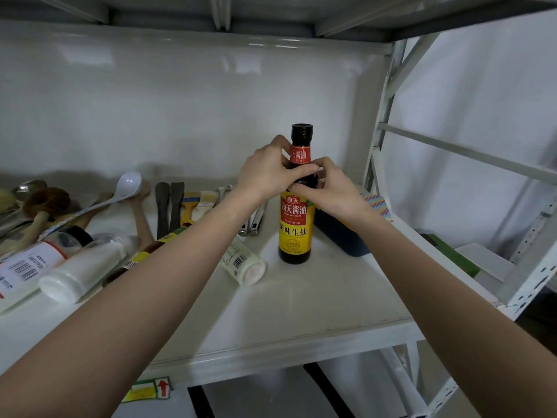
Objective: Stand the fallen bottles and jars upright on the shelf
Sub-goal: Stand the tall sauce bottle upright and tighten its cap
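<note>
A dark soy sauce bottle (pixel 296 233) with a red and yellow label and a black cap stands upright on the white shelf (pixel 316 306). My left hand (pixel 265 171) and my right hand (pixel 330 188) both grip its neck and shoulder. A small white jar (pixel 244 262) lies on its side just left of the bottle. Further left lie a white shaker bottle (pixel 81 268), a black-capped jar with a barcode label (pixel 36 259), and a dark bottle with a yellow label (pixel 141 254), partly hidden under my left forearm.
Along the back of the shelf lie a white ladle (pixel 126 184), wooden spoons, black spatulas (pixel 168 203), brushes and metal utensils. A dark blue box (pixel 340 233) sits right of the bottle. The shelf's metal upright (pixel 376 152) stands at the right.
</note>
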Demonstrator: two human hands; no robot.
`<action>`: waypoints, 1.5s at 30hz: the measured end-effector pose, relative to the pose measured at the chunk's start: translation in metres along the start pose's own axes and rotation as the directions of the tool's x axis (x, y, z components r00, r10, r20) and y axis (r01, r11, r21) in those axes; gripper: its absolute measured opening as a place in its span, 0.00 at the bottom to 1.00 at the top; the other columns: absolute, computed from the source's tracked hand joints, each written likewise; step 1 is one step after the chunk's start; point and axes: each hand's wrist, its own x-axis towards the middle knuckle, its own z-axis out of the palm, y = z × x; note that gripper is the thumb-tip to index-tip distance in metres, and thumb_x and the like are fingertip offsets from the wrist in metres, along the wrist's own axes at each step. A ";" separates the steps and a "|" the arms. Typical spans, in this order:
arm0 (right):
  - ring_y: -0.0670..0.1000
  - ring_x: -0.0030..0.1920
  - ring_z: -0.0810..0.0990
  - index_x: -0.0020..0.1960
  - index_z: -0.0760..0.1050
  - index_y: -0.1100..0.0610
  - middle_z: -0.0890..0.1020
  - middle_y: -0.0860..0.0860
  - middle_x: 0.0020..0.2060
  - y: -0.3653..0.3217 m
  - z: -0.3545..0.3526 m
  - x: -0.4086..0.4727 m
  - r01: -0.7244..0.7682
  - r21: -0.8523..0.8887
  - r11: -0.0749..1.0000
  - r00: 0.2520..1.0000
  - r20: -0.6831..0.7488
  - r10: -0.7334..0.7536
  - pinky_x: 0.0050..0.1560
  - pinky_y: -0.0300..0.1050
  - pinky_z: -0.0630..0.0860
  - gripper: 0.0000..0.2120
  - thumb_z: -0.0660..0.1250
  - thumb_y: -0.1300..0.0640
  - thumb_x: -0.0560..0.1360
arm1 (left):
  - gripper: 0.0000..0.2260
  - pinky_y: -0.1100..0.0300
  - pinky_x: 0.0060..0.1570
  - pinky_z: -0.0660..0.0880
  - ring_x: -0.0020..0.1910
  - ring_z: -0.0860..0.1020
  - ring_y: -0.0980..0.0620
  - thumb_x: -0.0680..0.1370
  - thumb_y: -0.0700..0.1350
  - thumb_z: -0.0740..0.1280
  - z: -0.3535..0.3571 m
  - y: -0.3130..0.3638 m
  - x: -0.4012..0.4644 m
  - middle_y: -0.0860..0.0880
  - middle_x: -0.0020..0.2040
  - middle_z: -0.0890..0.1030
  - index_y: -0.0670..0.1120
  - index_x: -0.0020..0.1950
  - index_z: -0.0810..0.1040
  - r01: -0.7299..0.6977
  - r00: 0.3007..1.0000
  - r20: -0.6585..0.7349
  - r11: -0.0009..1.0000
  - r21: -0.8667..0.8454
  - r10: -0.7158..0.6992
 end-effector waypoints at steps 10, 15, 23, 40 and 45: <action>0.56 0.59 0.77 0.65 0.66 0.57 0.77 0.57 0.60 0.004 -0.011 0.003 -0.016 -0.003 1.000 0.995 0.099 0.016 0.55 0.48 0.76 0.22 0.68 0.54 0.74 | 0.17 0.58 0.54 0.70 0.59 0.75 0.49 0.75 0.56 0.66 0.003 -0.013 -0.004 0.45 0.57 0.78 0.51 0.60 0.80 -0.039 0.988 0.146 0.992 -0.123 0.057; 0.56 0.61 0.76 0.67 0.65 0.56 0.76 0.57 0.62 0.005 -0.009 0.003 -0.034 0.040 0.999 0.996 0.085 0.030 0.57 0.48 0.75 0.23 0.67 0.55 0.74 | 0.20 0.58 0.52 0.65 0.61 0.74 0.49 0.74 0.60 0.64 0.005 -0.011 -0.003 0.47 0.60 0.77 0.53 0.62 0.78 -0.033 0.992 0.120 0.999 -0.043 0.038; 0.56 0.60 0.77 0.66 0.66 0.57 0.77 0.57 0.62 0.008 -0.007 0.003 -0.030 0.058 0.998 0.998 0.065 0.026 0.60 0.53 0.76 0.24 0.68 0.55 0.73 | 0.20 0.59 0.52 0.65 0.61 0.74 0.49 0.74 0.60 0.65 0.005 -0.013 -0.003 0.47 0.60 0.77 0.54 0.63 0.78 -0.015 0.993 0.120 0.998 -0.059 0.022; 0.55 0.64 0.75 0.72 0.59 0.56 0.74 0.57 0.66 0.005 -0.004 -0.006 -0.057 0.061 0.996 0.993 0.102 0.051 0.62 0.50 0.74 0.30 0.66 0.53 0.75 | 0.19 0.55 0.60 0.72 0.60 0.74 0.48 0.75 0.57 0.65 0.005 -0.012 -0.010 0.43 0.60 0.74 0.51 0.63 0.77 -0.008 0.986 0.162 0.982 -0.187 0.038; 0.56 0.69 0.69 0.75 0.49 0.53 0.63 0.57 0.73 -0.003 -0.010 -0.012 -0.063 0.075 0.995 0.996 0.061 0.059 0.64 0.48 0.70 0.38 0.68 0.53 0.74 | 0.25 0.63 0.54 0.73 0.59 0.76 0.51 0.77 0.56 0.63 -0.008 -0.009 -0.018 0.47 0.65 0.75 0.48 0.71 0.67 0.026 0.988 0.151 0.968 -0.248 0.012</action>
